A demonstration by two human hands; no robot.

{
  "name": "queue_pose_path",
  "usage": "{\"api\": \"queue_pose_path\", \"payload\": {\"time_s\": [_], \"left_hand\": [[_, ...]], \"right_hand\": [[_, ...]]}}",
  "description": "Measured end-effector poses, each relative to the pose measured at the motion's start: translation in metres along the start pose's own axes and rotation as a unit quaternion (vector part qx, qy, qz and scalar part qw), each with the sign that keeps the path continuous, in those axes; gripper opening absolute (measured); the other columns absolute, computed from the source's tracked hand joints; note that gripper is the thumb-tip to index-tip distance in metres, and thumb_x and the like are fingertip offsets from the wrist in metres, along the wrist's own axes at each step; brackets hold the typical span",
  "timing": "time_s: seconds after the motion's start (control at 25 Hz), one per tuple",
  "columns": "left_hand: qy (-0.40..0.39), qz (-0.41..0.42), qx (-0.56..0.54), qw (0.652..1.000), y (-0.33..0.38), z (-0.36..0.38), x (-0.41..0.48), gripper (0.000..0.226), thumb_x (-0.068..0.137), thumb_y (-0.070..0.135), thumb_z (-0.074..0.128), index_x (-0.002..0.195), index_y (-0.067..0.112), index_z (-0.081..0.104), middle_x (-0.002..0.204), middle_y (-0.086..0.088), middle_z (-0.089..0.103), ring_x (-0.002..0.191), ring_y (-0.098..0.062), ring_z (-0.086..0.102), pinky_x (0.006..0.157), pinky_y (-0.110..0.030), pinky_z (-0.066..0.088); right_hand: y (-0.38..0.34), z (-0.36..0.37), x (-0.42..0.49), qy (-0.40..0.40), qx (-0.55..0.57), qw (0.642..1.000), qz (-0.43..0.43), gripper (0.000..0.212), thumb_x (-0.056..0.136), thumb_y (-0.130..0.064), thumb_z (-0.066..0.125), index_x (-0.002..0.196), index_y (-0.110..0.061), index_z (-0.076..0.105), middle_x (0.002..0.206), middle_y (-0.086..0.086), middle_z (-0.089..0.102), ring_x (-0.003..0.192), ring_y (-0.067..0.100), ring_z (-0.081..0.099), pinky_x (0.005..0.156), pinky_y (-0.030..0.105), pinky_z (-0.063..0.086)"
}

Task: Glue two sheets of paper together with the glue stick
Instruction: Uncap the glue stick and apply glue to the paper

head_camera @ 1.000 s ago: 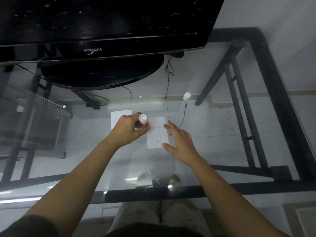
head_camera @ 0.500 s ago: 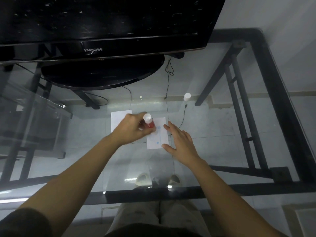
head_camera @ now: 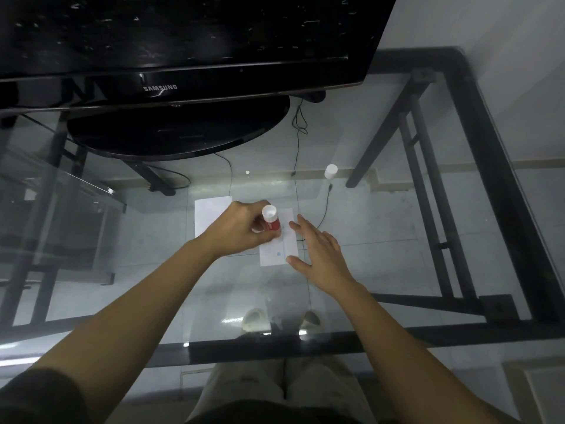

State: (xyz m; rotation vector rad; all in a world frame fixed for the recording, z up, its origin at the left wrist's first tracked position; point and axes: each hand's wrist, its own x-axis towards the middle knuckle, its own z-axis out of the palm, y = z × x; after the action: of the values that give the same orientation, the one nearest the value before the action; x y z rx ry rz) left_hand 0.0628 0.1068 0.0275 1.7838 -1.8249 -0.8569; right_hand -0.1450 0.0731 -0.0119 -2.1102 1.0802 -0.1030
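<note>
Two small white paper sheets lie on the glass table. The right sheet [head_camera: 278,252] carries blue dots, and the left sheet [head_camera: 209,214] is plain and partly hidden under my left hand. My left hand [head_camera: 241,229] grips a red glue stick [head_camera: 271,220] with a white end up, its lower end pressed on the right sheet. My right hand [head_camera: 318,252] rests flat with fingers spread on the right edge of that sheet. The glue stick's white cap [head_camera: 330,171] stands apart at the back right.
A black television [head_camera: 183,35] on an oval black base [head_camera: 177,130] stands at the back of the glass table [head_camera: 397,240]. The table's black frame runs along the front edge [head_camera: 305,347] and right side. Cables and my feet show through the glass.
My left hand has slid the glue stick to the right and slightly away across the dotted sheet. My right hand has stayed flat on the sheet's edge.
</note>
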Motion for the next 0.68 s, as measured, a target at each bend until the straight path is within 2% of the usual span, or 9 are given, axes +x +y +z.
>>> {"api": "queue_pose_path", "payload": {"time_s": [0.12, 0.2, 0.32, 0.36, 0.44, 0.56, 0.68], "left_hand": [[0.013, -0.025, 0.019, 0.999, -0.004, -0.003, 0.01, 0.029, 0.078, 0.033, 0.071, 0.098, 0.016, 0.06, 0.091, -0.004, 0.071, 0.073, -0.011, 0.062, 0.071, -0.025, 0.054], [0.052, -0.047, 0.028, 0.997, -0.004, -0.004, 0.018, 0.029, 0.079, 0.03, 0.071, 0.1, 0.015, 0.059, 0.093, -0.005, 0.07, 0.076, -0.013, 0.061, 0.071, -0.022, 0.05], [0.12, -0.043, -0.007, 0.992, 0.001, 0.006, 0.01, 0.024, 0.079, 0.027, 0.071, 0.097, 0.017, 0.059, 0.089, -0.002, 0.071, 0.078, -0.012, 0.065, 0.072, -0.02, 0.053], [0.117, -0.029, -0.013, 0.993, 0.004, 0.011, 0.004, 0.023, 0.078, 0.028, 0.072, 0.094, 0.017, 0.059, 0.087, 0.0, 0.071, 0.075, -0.011, 0.065, 0.07, -0.018, 0.053], [0.079, -0.012, -0.001, 0.997, 0.006, 0.015, 0.001, 0.023, 0.078, 0.028, 0.072, 0.094, 0.016, 0.06, 0.086, -0.002, 0.071, 0.073, -0.013, 0.065, 0.07, -0.024, 0.055], [0.082, -0.051, 0.015, 0.995, 0.002, 0.005, 0.019, 0.03, 0.08, 0.028, 0.07, 0.102, 0.012, 0.058, 0.094, -0.008, 0.07, 0.08, -0.019, 0.064, 0.075, -0.03, 0.055], [0.122, -0.068, -0.006, 0.99, -0.001, -0.003, 0.026, 0.032, 0.079, 0.029, 0.071, 0.103, 0.014, 0.057, 0.091, -0.003, 0.068, 0.078, -0.015, 0.063, 0.071, -0.018, 0.049]], "right_hand": [[-0.002, -0.001, 0.0, -0.004, -0.001, 1.0, 0.005, 0.07, 0.086, -0.034, 0.061, 0.143, -0.025, 0.021, 0.153, -0.005, 0.024, 0.14, 0.014, 0.022, 0.114, 0.036, 0.008], [-0.004, -0.001, 0.0, -0.007, 0.002, 1.0, 0.009, 0.07, 0.086, -0.034, 0.061, 0.143, -0.025, 0.021, 0.153, -0.004, 0.024, 0.14, 0.016, 0.023, 0.115, 0.038, 0.008], [-0.005, -0.002, 0.0, -0.008, 0.001, 1.0, 0.009, 0.071, 0.087, -0.034, 0.061, 0.144, -0.024, 0.02, 0.154, -0.004, 0.024, 0.14, 0.015, 0.022, 0.115, 0.037, 0.008], [-0.005, -0.002, 0.0, -0.007, 0.0, 1.0, 0.007, 0.071, 0.087, -0.034, 0.06, 0.144, -0.024, 0.019, 0.154, -0.004, 0.024, 0.14, 0.015, 0.022, 0.115, 0.036, 0.007], [-0.004, -0.002, -0.001, -0.004, 0.002, 1.0, 0.004, 0.072, 0.087, -0.034, 0.06, 0.144, -0.025, 0.018, 0.153, -0.005, 0.025, 0.14, 0.014, 0.022, 0.115, 0.035, 0.007], [-0.004, -0.001, -0.001, -0.005, 0.003, 1.0, 0.008, 0.072, 0.086, -0.034, 0.061, 0.143, -0.026, 0.018, 0.153, -0.005, 0.024, 0.14, 0.015, 0.022, 0.115, 0.036, 0.007], [-0.007, -0.001, 0.0, -0.005, 0.024, 0.999, 0.027, 0.078, 0.085, -0.033, 0.063, 0.144, -0.026, 0.013, 0.151, -0.005, 0.029, 0.138, 0.017, 0.027, 0.115, 0.04, 0.01]]}}
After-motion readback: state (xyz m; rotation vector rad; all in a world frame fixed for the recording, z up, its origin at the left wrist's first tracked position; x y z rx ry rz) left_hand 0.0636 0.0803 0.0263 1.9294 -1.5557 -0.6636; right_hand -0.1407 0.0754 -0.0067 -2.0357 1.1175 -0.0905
